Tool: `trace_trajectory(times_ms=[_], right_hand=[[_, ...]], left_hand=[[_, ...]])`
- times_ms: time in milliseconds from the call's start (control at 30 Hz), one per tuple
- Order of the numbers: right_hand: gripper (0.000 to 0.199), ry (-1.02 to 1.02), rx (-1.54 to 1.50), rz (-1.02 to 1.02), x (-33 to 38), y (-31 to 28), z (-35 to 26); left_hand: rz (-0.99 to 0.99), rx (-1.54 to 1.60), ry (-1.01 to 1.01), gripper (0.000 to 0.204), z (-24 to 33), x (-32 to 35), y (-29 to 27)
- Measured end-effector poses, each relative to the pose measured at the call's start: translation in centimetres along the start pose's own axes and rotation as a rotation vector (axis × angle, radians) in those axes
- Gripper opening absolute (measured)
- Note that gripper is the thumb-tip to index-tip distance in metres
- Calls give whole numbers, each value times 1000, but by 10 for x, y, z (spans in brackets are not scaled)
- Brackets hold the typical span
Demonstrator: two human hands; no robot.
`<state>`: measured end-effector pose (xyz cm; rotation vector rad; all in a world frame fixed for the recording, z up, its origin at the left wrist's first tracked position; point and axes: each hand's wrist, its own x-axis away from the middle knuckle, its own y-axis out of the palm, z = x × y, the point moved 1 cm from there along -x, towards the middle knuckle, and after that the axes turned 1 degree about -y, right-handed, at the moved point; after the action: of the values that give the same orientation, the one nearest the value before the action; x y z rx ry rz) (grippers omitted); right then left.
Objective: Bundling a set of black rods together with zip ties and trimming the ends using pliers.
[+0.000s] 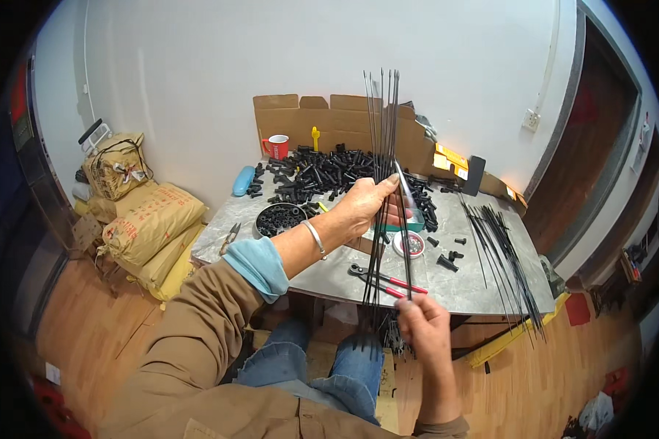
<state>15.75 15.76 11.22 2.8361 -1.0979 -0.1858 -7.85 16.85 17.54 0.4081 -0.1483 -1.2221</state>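
My left hand (366, 203) is closed around a bundle of long thin black rods (374, 282), held nearly upright over the table's front edge. Their tips rise well above the hand, and the lower ends hang toward my knees. Lower and to the right, my right hand (426, 325) pinches the bottom end of one rod (406, 249) that stands slightly apart from the bundle. Behind the rods lie pliers with red handles (392, 281) and a round white-rimmed container (408, 244). More black rods (507, 252) are spread across the table's right end.
Black plastic parts (329, 170) are heaped at the back of the grey table (315, 271), before a cardboard screen (344, 117). A round tray (260, 223) holds more. Nearby are a red mug (277, 148), blue case (244, 181) and snips (231, 237). Stacked sacks (154, 223) stand left.
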Motion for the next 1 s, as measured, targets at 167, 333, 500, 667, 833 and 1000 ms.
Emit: trace_trajectory(times_ms=[167,333,500,667,833,1000], right_hand=[[15,-29,151,-115,11,18,22],[18,8,152,-124,14,15,27],[26,-109,31,-30,4,4,20],[27,-191,226,-55,-3,12,31],[20,-131,247,-40,-2,14,32],[16,-214,191,50,-5,19,42]], left_hand=[[129,8,61,38,13,5,-5],[216,-64,96,38,17,6,-16],[246,-72,93,41,19,7,-22],[207,-102,152,31,23,7,-26],[213,-143,120,32,23,8,-29],[260,6,136,24,19,4,-23]])
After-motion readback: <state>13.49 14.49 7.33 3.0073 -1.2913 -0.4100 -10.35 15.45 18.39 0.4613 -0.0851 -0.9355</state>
